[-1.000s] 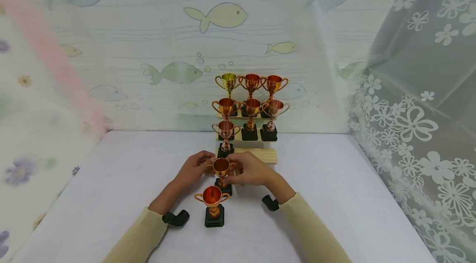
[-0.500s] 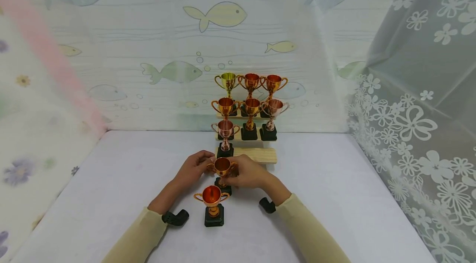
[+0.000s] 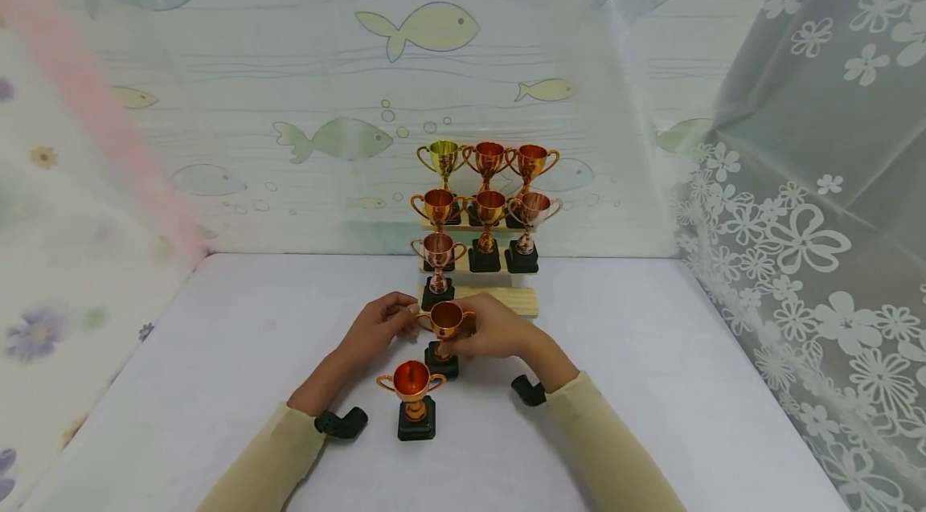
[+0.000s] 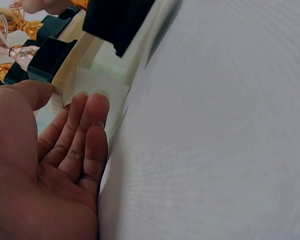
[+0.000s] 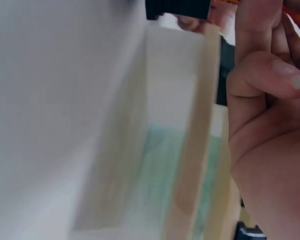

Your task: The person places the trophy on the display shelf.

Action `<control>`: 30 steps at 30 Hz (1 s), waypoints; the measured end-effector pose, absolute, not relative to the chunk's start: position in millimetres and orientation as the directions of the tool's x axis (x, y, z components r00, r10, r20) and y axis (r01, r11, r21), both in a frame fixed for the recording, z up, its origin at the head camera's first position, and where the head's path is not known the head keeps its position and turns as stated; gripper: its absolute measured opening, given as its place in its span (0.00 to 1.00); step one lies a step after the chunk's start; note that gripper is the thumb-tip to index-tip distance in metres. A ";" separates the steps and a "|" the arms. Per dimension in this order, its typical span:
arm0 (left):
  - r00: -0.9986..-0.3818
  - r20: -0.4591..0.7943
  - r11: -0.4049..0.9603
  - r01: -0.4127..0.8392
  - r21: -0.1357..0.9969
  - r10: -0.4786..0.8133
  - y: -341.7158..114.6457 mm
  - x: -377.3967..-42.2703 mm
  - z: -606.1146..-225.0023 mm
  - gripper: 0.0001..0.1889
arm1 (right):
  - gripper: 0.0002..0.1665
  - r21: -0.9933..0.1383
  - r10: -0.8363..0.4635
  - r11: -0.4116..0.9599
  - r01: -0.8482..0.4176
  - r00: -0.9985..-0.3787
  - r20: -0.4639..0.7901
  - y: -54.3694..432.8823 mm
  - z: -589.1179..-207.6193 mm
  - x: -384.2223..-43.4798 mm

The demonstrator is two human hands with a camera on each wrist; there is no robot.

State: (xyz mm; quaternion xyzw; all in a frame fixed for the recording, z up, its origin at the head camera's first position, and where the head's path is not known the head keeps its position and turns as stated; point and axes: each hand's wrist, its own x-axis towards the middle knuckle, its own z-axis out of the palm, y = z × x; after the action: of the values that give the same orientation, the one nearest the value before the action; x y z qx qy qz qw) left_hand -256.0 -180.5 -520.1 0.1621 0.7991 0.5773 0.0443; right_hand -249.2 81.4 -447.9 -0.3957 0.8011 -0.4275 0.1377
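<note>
My right hand [image 3: 495, 327] pinches a small copper-orange trophy cup [image 3: 446, 321] by its stem and handle side. The cup is upright, its black base [image 3: 441, 360] in front of a wooden tiered stand [image 3: 506, 301]. My left hand [image 3: 379, 327] is at the stand's left end; in the left wrist view its thumb lies at the edge of the bottom board [image 4: 65, 75], fingers extended near the white side panel [image 4: 97, 85]. A pink-copper trophy cup [image 3: 438, 263] stands on the left of that bottom step. Nearer me, an orange trophy cup [image 3: 412, 395] stands on the table.
Several trophy cups fill the upper tiers, including a yellow-gold cup [image 3: 444, 158] at top left and a rose-coloured cup [image 3: 531, 219] on the middle tier. A white cloth covers the table [image 3: 275, 319]. A fish-patterned curtain [image 3: 304, 54] hangs behind.
The held trophy cup has shifted a little to the right and slightly upward in the head view, together with my right hand. My left hand has stayed in place.
</note>
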 end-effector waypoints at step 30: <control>-0.941 0.127 0.261 0.213 0.941 0.312 -179.9 -255.5 -518.6 0.17 | 0.22 -0.796 -0.666 0.356 -0.489 -0.731 0.151 115.2 -410.7 -246.5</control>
State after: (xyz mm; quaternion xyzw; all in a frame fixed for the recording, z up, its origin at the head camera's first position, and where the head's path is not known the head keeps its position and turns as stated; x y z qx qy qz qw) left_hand -255.5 -179.9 -518.6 0.1658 0.7929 0.5849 0.0423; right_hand -246.5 115.2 -410.7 -0.3532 0.8175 -0.4439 0.0994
